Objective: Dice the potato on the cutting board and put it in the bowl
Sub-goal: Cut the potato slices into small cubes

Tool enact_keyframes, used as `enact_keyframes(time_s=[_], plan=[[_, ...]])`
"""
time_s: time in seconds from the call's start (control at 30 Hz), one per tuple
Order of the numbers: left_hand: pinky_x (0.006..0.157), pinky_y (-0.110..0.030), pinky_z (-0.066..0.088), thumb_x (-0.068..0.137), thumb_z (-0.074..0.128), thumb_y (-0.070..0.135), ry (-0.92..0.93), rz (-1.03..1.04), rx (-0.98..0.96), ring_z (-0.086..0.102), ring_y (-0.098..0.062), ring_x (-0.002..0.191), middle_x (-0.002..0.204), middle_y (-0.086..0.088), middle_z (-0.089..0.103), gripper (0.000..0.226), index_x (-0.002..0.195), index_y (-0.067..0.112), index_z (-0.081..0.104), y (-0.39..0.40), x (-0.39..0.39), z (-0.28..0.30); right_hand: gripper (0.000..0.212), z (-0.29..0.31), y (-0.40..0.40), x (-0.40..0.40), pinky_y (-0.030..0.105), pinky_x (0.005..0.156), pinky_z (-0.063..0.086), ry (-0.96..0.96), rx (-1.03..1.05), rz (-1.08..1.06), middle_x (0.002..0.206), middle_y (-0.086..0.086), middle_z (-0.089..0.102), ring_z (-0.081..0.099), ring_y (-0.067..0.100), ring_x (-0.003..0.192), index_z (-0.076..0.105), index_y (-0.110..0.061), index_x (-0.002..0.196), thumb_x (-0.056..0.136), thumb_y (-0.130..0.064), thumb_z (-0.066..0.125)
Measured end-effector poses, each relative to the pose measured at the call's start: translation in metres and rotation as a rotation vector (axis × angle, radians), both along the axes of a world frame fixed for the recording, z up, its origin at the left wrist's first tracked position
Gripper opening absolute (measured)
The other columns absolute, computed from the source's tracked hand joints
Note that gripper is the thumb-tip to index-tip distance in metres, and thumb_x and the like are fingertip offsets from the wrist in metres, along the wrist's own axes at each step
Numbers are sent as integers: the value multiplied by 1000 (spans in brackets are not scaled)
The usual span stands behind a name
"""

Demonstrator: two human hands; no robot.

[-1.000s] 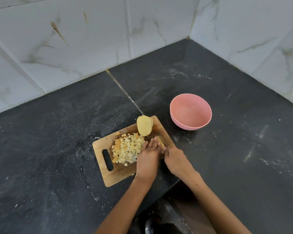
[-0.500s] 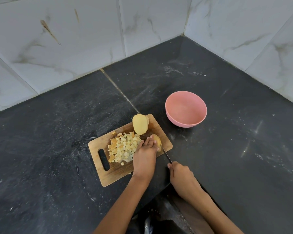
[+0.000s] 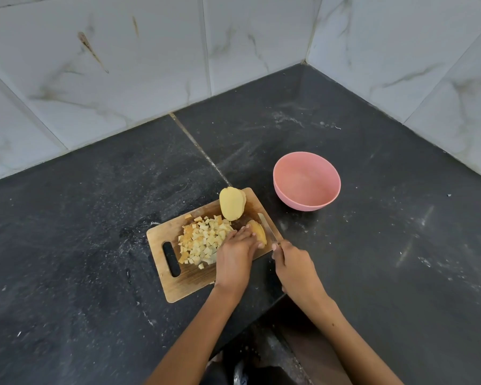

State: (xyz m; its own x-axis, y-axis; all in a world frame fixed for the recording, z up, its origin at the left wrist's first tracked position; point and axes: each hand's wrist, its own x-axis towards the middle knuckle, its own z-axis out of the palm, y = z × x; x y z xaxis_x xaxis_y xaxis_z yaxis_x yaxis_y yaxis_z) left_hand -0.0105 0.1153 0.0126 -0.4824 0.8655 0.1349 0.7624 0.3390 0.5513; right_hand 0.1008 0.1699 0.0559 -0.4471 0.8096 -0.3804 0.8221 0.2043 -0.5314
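- The right hand (image 3: 292, 266) has come forward again: half a second ago it hung back off the near edge of the cutting board (image 3: 178, 284) with the knife (image 3: 267, 227) drawn toward the person; now its fingers are curled round the handle and the blade lies along the right side of the potato piece (image 3: 257, 232)
- The left hand (image 3: 235, 252) has barely shifted; its fingers stay flat and pressed together on top of that piece, steadying it at the board's right edge
- Whether the blade is already biting into the piece or only resting against it is hard to tell from this height
- The pile of dice (image 3: 203, 241) sits mid-board, just left of the left hand, looking the same as a second ago
- The uncut half potato (image 3: 232, 202) stands at the board's far edge
- The pink bowl (image 3: 306, 181) is on the counter to the right of the board, toward the back corner, and holds nothing
- Judgement: another slicing stroke is being set up, so dicing is roughly halfway and no transfer to the bowl has begun
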Motion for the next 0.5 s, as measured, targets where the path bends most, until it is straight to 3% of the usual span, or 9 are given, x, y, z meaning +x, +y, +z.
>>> enact_keyframes(time_s=[0.23,0.3,0.37,0.5], plan=[[95,-30,36,55,91,8,123,-48,-34,68,-19,101,107,-8,70,38,91,11,77,2,-2,-4,34,-8,2,-12,36,74,57,-147,101,94,93,6,65,66,19,79,56,-10,111,104,-34,32],[105,-22,22,77,77,7,74,-77,-72,55,-18,122,131,-7,56,38,114,10,69,1,-2,3,33,-8,1,-13,36,75,56,-194,105,124,96,8,65,66,22,83,54,-9,114,104,-32,32],[109,-16,2,96,53,11,78,-131,-118,30,-12,140,150,-1,32,41,137,15,49,1,-5,0,30,-8,1,-15,34,74,55,-215,93,150,100,10,64,66,23,86,51,-8,117,104,-28,33],[111,-14,-4,101,42,10,46,-162,-153,14,-6,143,156,4,20,46,145,20,35,3,-8,-4,23,-6,5,-24,33,77,53,-204,54,177,106,10,64,65,24,92,53,-7,116,101,-18,39]])
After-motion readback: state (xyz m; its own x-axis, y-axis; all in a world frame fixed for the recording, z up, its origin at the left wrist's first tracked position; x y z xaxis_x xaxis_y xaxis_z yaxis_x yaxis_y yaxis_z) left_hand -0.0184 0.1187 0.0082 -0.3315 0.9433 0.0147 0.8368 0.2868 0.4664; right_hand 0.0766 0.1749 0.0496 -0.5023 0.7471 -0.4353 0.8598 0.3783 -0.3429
